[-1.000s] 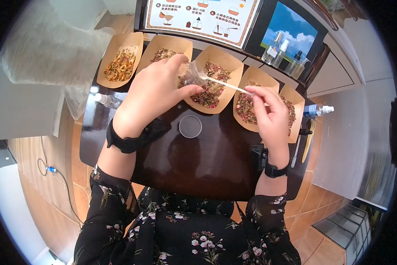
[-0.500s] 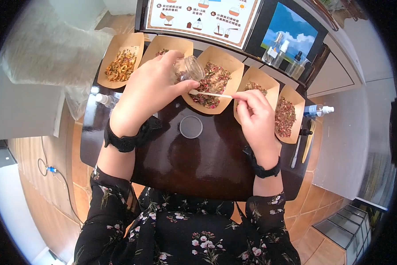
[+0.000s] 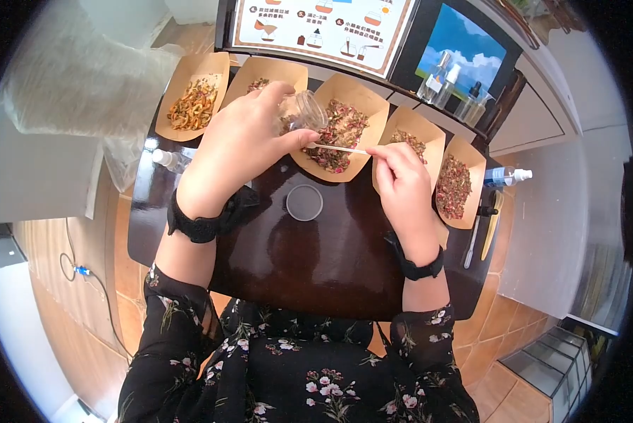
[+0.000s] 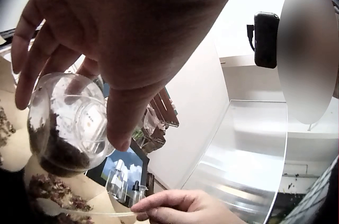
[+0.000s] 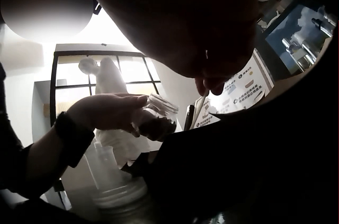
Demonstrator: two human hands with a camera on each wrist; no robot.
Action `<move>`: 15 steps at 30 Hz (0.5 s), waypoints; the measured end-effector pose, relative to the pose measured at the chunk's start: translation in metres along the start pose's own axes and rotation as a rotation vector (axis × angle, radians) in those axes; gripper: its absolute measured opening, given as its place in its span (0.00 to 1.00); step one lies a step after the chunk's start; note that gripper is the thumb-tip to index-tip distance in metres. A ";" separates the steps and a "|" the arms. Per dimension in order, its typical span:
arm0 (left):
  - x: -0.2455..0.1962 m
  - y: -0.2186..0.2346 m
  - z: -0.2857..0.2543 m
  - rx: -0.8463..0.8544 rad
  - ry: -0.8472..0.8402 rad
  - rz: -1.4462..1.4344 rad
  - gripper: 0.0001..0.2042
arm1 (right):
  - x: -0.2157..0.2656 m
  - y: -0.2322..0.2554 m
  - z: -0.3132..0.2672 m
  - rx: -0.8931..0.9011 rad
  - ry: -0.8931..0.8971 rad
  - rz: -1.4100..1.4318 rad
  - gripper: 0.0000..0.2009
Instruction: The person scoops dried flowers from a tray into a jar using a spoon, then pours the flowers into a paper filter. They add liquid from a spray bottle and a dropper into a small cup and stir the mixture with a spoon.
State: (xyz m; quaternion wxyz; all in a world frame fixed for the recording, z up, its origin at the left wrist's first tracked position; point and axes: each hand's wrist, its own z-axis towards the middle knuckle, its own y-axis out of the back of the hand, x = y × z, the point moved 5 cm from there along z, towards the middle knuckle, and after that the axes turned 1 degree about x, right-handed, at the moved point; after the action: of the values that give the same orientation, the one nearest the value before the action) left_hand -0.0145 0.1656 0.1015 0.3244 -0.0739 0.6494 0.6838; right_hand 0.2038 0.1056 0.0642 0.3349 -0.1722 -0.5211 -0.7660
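My left hand (image 3: 249, 141) grips a clear round jar (image 3: 309, 111), tilted with its mouth toward the right, over the paper trays. In the left wrist view dark dried material lies inside the jar (image 4: 66, 128). Between thumb and fingers my right hand (image 3: 406, 194) pinches the end of a thin white spoon (image 3: 341, 148). The spoon's bowl end is below the jar, by the left thumb, over a paper tray (image 3: 373, 106) of dried petals (image 3: 337, 158). In the left wrist view the spoon's bowl (image 4: 48, 206) appears below the jar, apart from it.
Other paper trays hold orange dried pieces (image 3: 193, 106) and reddish dried material (image 3: 454, 187). A round clear lid (image 3: 304, 203) lies on the dark table (image 3: 316, 268). Spray bottles stand left and right (image 3: 506, 176); small bottles (image 3: 447, 84) stand behind, beside an instruction sheet (image 3: 316, 28).
The right hand and spoon have moved left and down from the jar's mouth to below it. The left hand has turned the jar, so its mouth shows more to the right.
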 end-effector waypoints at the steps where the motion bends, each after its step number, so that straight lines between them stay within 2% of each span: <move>1: 0.000 0.000 0.000 0.019 0.014 -0.013 0.29 | -0.003 0.001 -0.001 -0.001 -0.003 -0.001 0.07; 3: -0.001 0.001 0.000 0.022 0.016 -0.009 0.29 | -0.012 0.006 0.001 -0.021 -0.059 -0.051 0.07; 4: -0.001 0.001 0.000 0.021 0.020 -0.004 0.29 | -0.013 0.011 0.003 0.022 -0.192 0.028 0.07; 8: 0.002 -0.002 -0.001 -0.040 -0.037 0.001 0.29 | -0.022 0.022 0.006 -0.106 -0.147 0.005 0.08; 12: 0.000 -0.002 -0.001 -0.035 -0.041 0.003 0.30 | -0.034 0.011 0.004 -0.085 -0.137 -0.042 0.07; 15: 0.000 -0.001 0.000 -0.007 -0.017 -0.005 0.30 | -0.035 0.003 0.002 0.004 -0.129 0.024 0.08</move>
State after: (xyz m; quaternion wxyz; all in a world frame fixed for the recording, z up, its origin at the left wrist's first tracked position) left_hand -0.0136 0.1658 0.1003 0.3314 -0.0707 0.6442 0.6857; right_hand 0.2309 0.1188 0.0455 0.3101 -0.2270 -0.5411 -0.7480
